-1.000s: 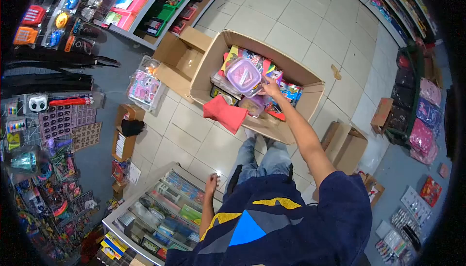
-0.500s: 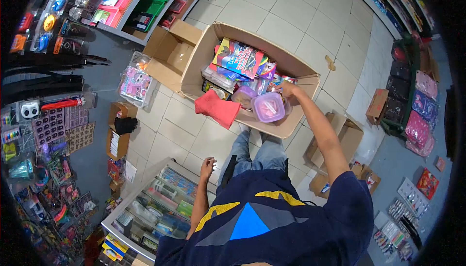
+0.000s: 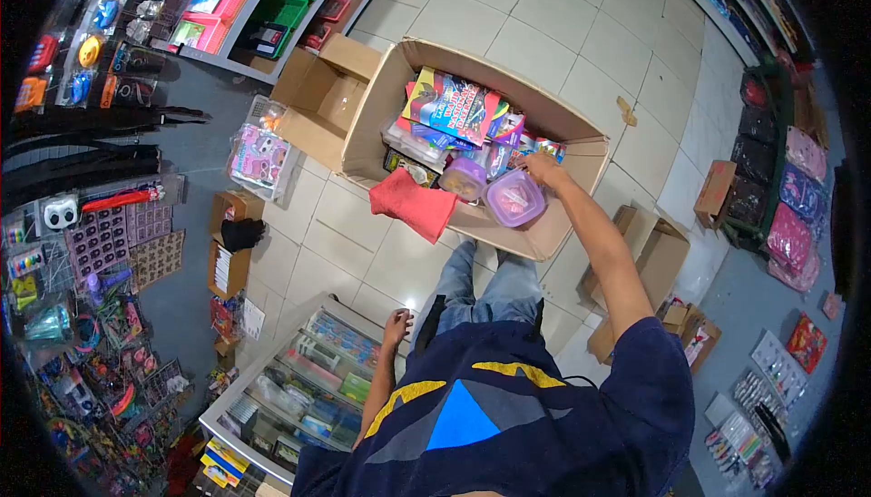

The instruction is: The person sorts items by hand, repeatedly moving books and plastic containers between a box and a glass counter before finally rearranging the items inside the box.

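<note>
My right hand [image 3: 543,170] is inside a large cardboard box [image 3: 581,216], its fingers closed at the top rim of a purple-lidded plastic container [image 3: 514,198]. A second round purple-lidded container [image 3: 464,179] sits just left of it. Farther back lie colourful books [image 3: 451,108] and several small packages. A red cloth [image 3: 414,206] hangs over the box's near left edge. My left hand [image 3: 396,326] hangs beside my left leg with nothing in it, fingers loosely curled and apart, near a glass display case [image 3: 318,379].
An open smaller carton [image 3: 327,88] adjoins the large box on the left. Another open carton [image 3: 649,261] stands on the floor at right. Packaged goods [image 3: 259,161] lie left of the boxes. Shelves with pink and green trays [image 3: 290,14] stand at the back left.
The purple-lidded container has gone slightly lower into the box and lies more tilted, with my right hand still at its rim. The view has shifted a little. My left hand stays by my side.
</note>
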Demonstrator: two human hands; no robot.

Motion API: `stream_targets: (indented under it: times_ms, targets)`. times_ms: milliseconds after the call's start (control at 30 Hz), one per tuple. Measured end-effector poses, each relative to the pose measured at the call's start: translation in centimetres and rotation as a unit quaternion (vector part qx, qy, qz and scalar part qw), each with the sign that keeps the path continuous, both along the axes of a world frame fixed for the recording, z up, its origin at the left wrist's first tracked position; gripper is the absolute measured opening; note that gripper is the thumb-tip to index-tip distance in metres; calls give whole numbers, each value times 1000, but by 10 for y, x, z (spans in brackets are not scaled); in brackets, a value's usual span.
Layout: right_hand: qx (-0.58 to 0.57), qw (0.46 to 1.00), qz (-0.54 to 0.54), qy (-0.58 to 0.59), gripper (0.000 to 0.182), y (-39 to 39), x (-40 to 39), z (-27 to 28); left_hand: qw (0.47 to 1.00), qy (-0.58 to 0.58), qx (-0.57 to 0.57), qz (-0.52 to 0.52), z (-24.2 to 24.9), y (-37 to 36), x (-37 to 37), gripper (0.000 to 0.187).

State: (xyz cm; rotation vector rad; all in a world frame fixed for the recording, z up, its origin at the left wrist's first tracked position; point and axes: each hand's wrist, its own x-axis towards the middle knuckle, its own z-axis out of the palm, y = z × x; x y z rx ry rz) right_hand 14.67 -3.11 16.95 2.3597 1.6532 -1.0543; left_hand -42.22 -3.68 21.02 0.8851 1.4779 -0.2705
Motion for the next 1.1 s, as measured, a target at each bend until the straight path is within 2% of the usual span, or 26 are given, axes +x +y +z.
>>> stream_targets:
  times_ms: [67, 167, 267, 367, 467, 567, 600, 700, 733, 767, 833, 867, 933, 1033, 1100]
  targets:
    - [39, 999, -14, -6, 28, 2, -5, -12, 1000, -1, 12, -8, 8, 5, 10, 35]
    - [-5, 999, 26, -42, 26, 23, -16, -7, 999, -9, 33, -16, 16, 17, 25, 35]
    - [-65, 996, 45, -41, 35, 40, -33, 18, 999, -31, 42, -14, 17, 27, 33, 32]
    - [-22, 992, -121, -43, 44, 36, -49, 6, 998, -34, 49, -12, 23, 31, 40, 30]
    - [-13, 975, -222, -7, 49, 29, -50, 28, 998, -35, 46, -9, 17, 30, 37, 29]
    - [47, 954, -294, -32, 43, 17, -53, 40, 998, -22, 54, -23, 10, 27, 29, 29]
    - [117, 938, -325, -45, 34, 15, -51, 38, 998, -18, 51, -16, 11, 27, 30, 28]
    - [188, 856, -466, 126, 27, 21, -42, 3, 999, -27, 45, -13, 11, 27, 28, 28]
    - [227, 835, -471, 173, 23, 29, -43, -9, 999, -23, 44, -14, 9, 27, 27, 28]
    - [182, 783, -523, 285, 22, 32, -41, -19, 999, -23, 44, -15, 6, 27, 27, 29]
    - [80, 632, -593, 492, 21, 55, -54, 7, 999, -20, 43, -17, 4, 27, 28, 30]
    - [72, 584, -605, 536, 20, 67, -61, 11, 999, -22, 45, -20, 9, 28, 31, 31]
    - [54, 483, -620, 617, 18, 89, -70, 16, 998, -26, 49, -18, 16, 27, 33, 31]
    - [67, 414, -705, 571, 22, 113, -82, -1, 998, -31, 57, -3, 17, 27, 33, 30]
    - [100, 376, -705, 593, 22, 117, -85, -11, 998, -29, 60, 9, 21, 23, 30, 30]
